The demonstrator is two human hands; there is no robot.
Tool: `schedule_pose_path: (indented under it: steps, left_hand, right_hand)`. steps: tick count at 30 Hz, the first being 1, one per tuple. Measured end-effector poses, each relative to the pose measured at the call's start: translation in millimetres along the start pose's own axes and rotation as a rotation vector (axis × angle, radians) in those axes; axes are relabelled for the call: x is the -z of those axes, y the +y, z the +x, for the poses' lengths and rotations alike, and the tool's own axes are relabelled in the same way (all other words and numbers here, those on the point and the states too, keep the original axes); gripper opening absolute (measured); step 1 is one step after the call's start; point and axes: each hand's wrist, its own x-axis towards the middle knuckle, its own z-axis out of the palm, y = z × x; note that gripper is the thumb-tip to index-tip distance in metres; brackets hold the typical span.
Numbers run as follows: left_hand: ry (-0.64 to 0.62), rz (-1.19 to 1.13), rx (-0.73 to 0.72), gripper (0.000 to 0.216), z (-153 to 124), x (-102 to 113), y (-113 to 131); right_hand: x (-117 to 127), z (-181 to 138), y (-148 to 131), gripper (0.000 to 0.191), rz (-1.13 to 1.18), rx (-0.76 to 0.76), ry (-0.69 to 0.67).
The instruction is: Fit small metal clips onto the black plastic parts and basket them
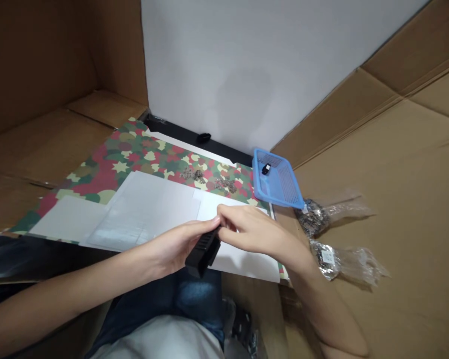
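My left hand (179, 244) is wrapped round a black plastic part (202, 253), long and blocky with ridges along its top, and holds it tilted above the table's front edge. My right hand (250, 227) meets the part's far end, thumb and fingers pinched together against the left thumb. Whatever is between those right fingertips is hidden. Beyond the hands, two small heaps of tiny metal pieces, a left heap (193, 174) and a right heap (225, 185), lie on the camouflage-patterned cover (97, 172).
A blue plastic basket (258, 187) with a small black piece (266, 169) inside stands at the right. Beside it lie two clear bags of metal parts (314, 218) (326, 259). White sheets (160, 199) cover the near table. Another black piece (204, 137) rests on the back ledge. Cardboard walls surround the table.
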Motion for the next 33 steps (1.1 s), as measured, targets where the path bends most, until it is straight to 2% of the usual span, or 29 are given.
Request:
schedule_pose_path:
  steps: [3, 9, 15, 23, 25, 27, 30, 33]
  left_hand:
    - [0.047, -0.043, 0.022, 0.025, 1.3, 2.3, -1.4]
    - [0.235, -0.010, 0.138, 0.035, 0.0, 4.3, -2.0]
    - [0.202, -0.033, 0.129, 0.034, 0.0, 5.5, -3.7]
    - [0.193, -0.049, 0.098, 0.033, 2.5, 8.0, -3.9]
    - [0.155, -0.103, 0.125, 0.032, 2.7, 10.4, -2.9]
    - [0.064, -0.181, 0.176, 0.029, 2.5, 12.0, -2.0]
    - [-0.088, -0.250, 0.213, 0.026, 3.0, 13.3, -3.8]
    - [-0.183, -0.280, 0.252, 0.036, 6.3, 16.0, -11.7]
  right_hand:
    - [1.4, -2.0, 0.0, 0.015, 0.036, -0.009, -0.038]
    - [4.7, -9.3, 2.8, 0.015, 0.108, -0.040, -0.040]
    - [1.9, -9.8, 4.1, 0.014, 0.096, -0.014, -0.011]
    - [6.9, -11.6, 8.8, 0.024, 0.116, -0.073, -0.076]
    - [9.5, -14.3, 13.9, 0.027, 0.153, -0.065, -0.093]
    - [8.1, -16.3, 18.6, 0.028, 0.169, 0.007, -0.087]
    - [-3.1, -16.0, 22.7, 0.025, 0.211, 0.214, -0.034]
    - [-19.7, -12.3, 24.4, 0.018, 0.293, 0.394, 0.062]
